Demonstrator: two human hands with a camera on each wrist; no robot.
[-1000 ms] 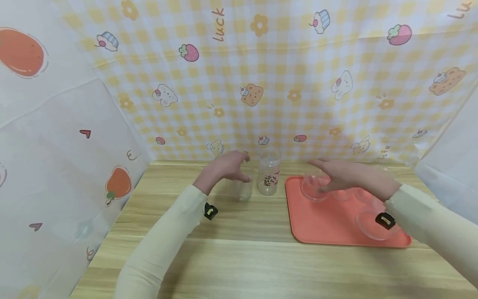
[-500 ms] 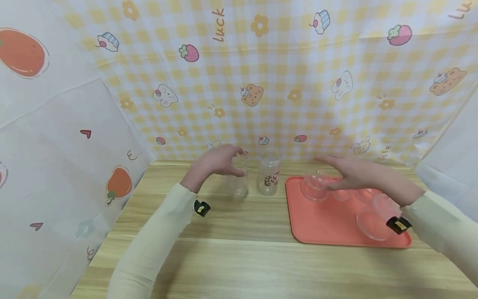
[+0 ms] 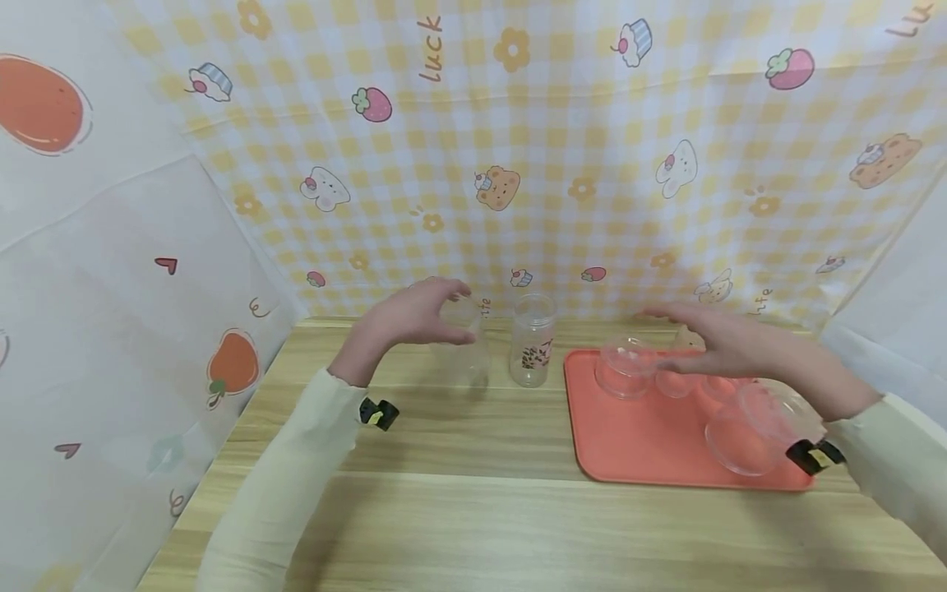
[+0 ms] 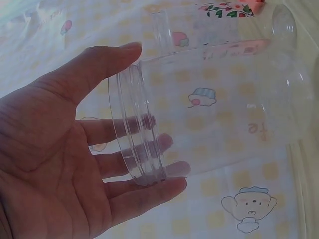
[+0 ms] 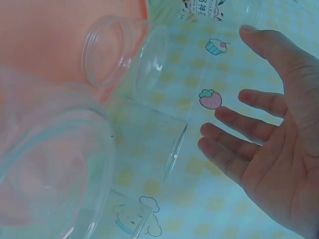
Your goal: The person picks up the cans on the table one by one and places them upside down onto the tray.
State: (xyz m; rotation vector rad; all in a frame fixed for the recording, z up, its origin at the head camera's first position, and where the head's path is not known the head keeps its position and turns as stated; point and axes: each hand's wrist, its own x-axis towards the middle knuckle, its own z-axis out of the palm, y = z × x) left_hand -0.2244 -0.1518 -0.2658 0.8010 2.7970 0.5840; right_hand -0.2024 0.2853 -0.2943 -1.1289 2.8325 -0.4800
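My left hand holds a clear plastic jar near its mouth. In the left wrist view the thumb lies at the near rim of the jar, and the other fingers show through its wall below. To its right, apart from it, a clear jar with a printed floral label stands upright. My right hand is above the back of a red tray, thumb and fingers spread, holding nothing. Nearest below it is a clear round container on the tray.
Smaller clear containers and a large clear container stand on the tray, partly overlapped by the right arm in the head view. A checkered cloth hangs behind the wooden table.
The left hand has shifted left with the jar, away from the labelled jar. The right hand has drawn back to the right over the tray. The containers on the tray stay put.
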